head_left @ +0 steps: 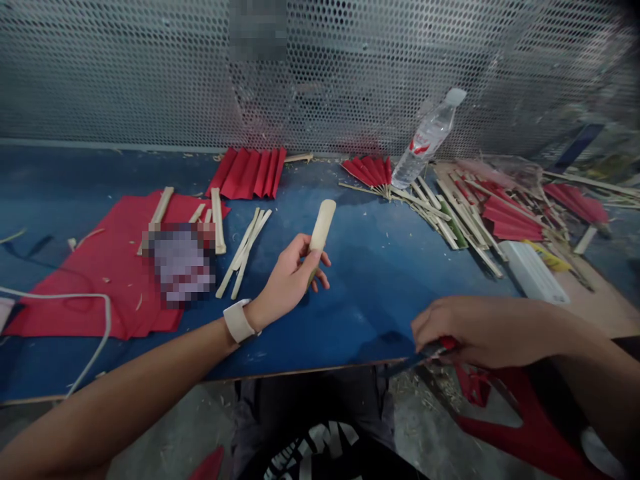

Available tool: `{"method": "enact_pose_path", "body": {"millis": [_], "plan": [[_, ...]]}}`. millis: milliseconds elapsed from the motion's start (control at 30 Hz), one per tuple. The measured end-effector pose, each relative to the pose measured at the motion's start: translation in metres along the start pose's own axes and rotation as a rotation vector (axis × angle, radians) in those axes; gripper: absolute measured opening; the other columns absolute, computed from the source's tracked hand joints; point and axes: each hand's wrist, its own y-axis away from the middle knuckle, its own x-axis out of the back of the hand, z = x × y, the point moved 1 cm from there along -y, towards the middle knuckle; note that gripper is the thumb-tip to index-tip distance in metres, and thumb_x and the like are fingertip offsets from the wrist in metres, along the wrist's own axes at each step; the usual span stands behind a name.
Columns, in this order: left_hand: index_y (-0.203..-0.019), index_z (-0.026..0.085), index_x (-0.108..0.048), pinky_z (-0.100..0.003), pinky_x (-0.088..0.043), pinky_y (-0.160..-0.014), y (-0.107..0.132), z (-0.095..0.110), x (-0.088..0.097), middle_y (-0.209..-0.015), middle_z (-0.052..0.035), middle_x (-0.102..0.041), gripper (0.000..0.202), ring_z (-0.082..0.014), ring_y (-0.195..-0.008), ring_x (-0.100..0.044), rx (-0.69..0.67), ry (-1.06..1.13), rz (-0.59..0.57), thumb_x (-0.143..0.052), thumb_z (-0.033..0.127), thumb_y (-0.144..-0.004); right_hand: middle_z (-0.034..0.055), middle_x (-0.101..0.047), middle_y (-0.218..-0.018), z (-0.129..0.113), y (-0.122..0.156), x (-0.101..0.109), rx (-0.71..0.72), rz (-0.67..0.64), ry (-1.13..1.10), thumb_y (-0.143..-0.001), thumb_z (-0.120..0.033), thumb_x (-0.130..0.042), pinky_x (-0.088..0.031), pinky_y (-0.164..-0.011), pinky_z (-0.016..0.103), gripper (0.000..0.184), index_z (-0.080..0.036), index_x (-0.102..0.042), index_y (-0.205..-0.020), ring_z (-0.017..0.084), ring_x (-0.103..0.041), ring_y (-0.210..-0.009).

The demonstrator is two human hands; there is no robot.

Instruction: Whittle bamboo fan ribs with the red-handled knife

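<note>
shirt lettering (316, 440) unclear; bottle label (418, 148) blurred; bamboo slat (323, 223) held

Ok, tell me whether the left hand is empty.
No, the left hand grips a wide, pale strip whose rounded end sticks out past the thumb, above the blue table.

Mostly matt surfaces, with glints off plastic and metal.
Smooth, pale wood with a soft sheen in the held slat (323, 223); drier, matt wood in the crossed strips (244, 253); flat, matt paper in the red sheets (100, 267); sharply creased paper in the pleated red piece (246, 175); clear, glossy plastic in the bottle (424, 141); grey metal, punched with holes and dully shiny, in the back panel (150, 73); smooth, low-sheen blue finish on the tabletop (370, 267); matt, dark cloth in the printed shirt (330, 440).
</note>
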Motion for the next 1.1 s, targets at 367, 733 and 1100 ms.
{"method": "enact_pose_path", "body": {"millis": [367, 733, 1100], "plan": [[-0.102, 0.019, -0.050, -0.020, -0.053, -0.046, 0.001, 0.004, -0.002, -0.098, -0.0019, -0.064, 0.016, -0.0094, -0.058, -0.071, 0.052, 0.052, 0.021, -0.054, 0.034, -0.101, -0.0022, -0.054, -0.067, 0.025, -0.103, 0.055, 0.141, 1.148, -0.102, -0.109, -0.062, -0.039, -0.036, -0.060, 0.028, 0.056, -0.018, -0.073, -0.099, 0.013, -0.049, -0.061], [-0.090, 0.017, -0.058, -0.027, -0.059, -0.073, 0.002, 0.012, 0.002, -0.089, -0.0011, -0.065, 0.007, -0.0104, -0.069, -0.068, -0.002, 0.113, -0.018, -0.055, 0.024, -0.092, 0.0048, -0.071, -0.084, 0.042, -0.142, 0.014, 0.247, 1.206, 0.395, -0.112, -0.042, -0.044, -0.042, -0.059, 0.026, 0.038, -0.016, -0.071, -0.103, 0.013, -0.059, -0.063], [-0.111, 0.021, -0.044, -0.020, -0.047, -0.050, 0.007, 0.016, -0.004, -0.079, 0.0051, -0.061, 0.023, -0.0061, -0.050, -0.059, 0.073, 0.097, -0.093, -0.062, 0.031, -0.098, 0.0043, -0.070, -0.085, 0.033, -0.139, 0.009, 0.202, 1.176, 0.363, -0.111, -0.041, -0.042, -0.043, -0.057, 0.028, 0.039, -0.016, -0.071, -0.107, 0.013, -0.058, -0.061]]}}
